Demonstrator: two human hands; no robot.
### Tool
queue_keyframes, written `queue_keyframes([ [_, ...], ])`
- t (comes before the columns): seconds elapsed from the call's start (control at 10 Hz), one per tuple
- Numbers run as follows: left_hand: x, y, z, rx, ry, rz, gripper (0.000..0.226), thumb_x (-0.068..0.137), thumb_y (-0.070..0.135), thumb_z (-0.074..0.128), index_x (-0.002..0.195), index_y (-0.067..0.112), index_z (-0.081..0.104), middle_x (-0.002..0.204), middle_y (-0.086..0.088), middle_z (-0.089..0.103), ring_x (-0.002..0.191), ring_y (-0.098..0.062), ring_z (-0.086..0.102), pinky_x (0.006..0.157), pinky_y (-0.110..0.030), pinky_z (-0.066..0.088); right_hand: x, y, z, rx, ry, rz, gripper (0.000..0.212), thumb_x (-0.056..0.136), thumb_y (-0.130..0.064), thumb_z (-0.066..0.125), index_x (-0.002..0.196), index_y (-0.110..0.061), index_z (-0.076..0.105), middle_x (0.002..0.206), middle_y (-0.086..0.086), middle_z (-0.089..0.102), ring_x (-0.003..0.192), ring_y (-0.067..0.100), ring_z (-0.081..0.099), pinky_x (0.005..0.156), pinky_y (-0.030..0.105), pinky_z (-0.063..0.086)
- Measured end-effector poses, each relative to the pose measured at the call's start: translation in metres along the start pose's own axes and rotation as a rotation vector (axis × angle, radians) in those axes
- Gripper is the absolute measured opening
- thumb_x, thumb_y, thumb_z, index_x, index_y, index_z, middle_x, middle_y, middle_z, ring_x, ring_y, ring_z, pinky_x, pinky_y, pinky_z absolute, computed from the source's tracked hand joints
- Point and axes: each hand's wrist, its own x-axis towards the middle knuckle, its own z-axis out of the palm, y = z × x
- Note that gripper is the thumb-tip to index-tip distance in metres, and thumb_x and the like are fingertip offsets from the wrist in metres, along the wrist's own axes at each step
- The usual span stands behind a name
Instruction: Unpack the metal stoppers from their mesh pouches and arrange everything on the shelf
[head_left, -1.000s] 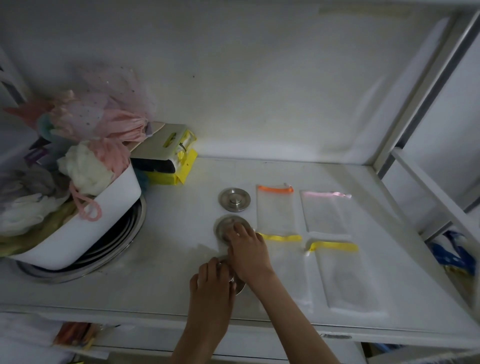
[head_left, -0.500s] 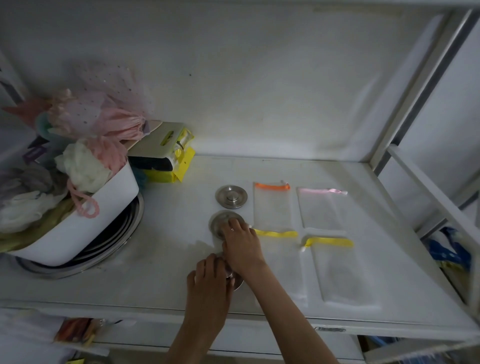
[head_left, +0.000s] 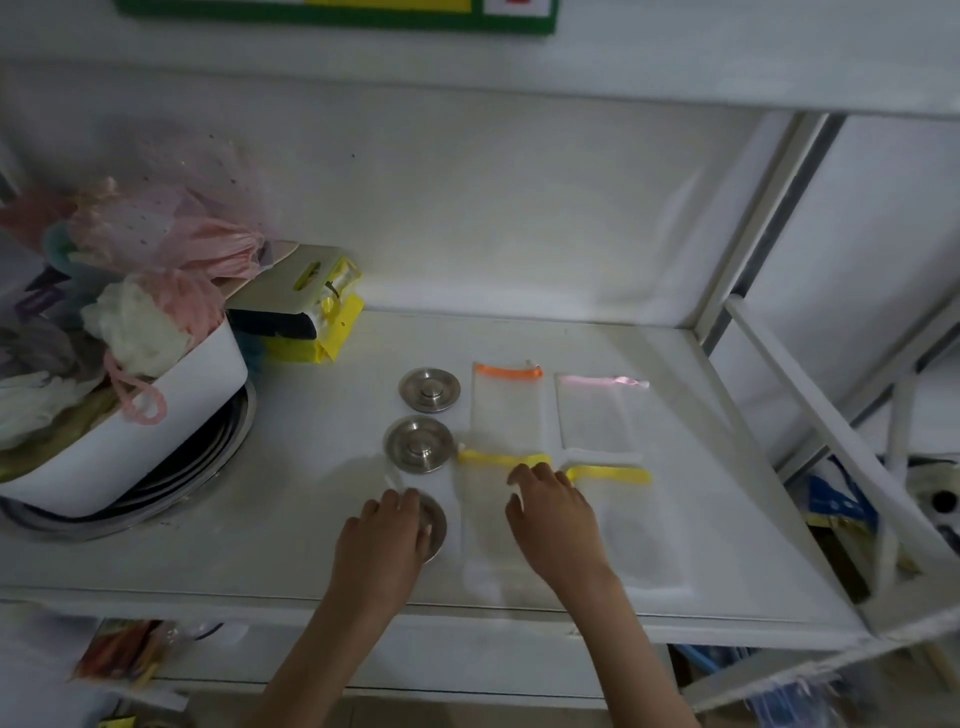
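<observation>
Three round metal stoppers lie in a column on the white shelf (head_left: 727, 519): the far stopper (head_left: 429, 389), the middle stopper (head_left: 418, 445) and the near stopper (head_left: 435, 526). My left hand (head_left: 382, 545) rests on the near stopper and covers most of it. Flat mesh pouches lie to the right: an orange-trimmed pouch (head_left: 506, 402), a pink-trimmed pouch (head_left: 597, 413), and two yellow-trimmed pouches (head_left: 485, 525) (head_left: 639, 530). My right hand (head_left: 553, 512) lies flat, fingers spread, on the left yellow-trimmed pouch.
A white tub (head_left: 135, 431) heaped with pink and white mesh cloths sits on a metal pan (head_left: 197, 483) at the left. A yellow and white packet (head_left: 306, 312) lies behind it. The shelf frame (head_left: 810, 395) rises at the right.
My right hand has left the stoppers and moved right onto the yellow-trimmed pouch. The middle stopper is now uncovered. My left hand stays on the near stopper.
</observation>
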Motion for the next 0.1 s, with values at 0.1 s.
queue_keyframes([
  [0.1, 0.0028, 0.0093, -0.0051, 0.027, -0.068, 0.040, 0.031, 0.095, 0.034, 0.039, 0.120, 0.017, 0.047, 0.119, -0.003, 0.057, 0.110, -0.022, 0.056, 0.085, -0.034, 0.045, -0.0110, 0.0152, -0.0144, -0.025, -0.037, 0.022, 0.022, 0.091, -0.014, 0.045, 0.111, -0.015, 0.054, 0.111, 0.007, 0.058, 0.105, 0.026, 0.053, 0.082, 0.034, 0.044],
])
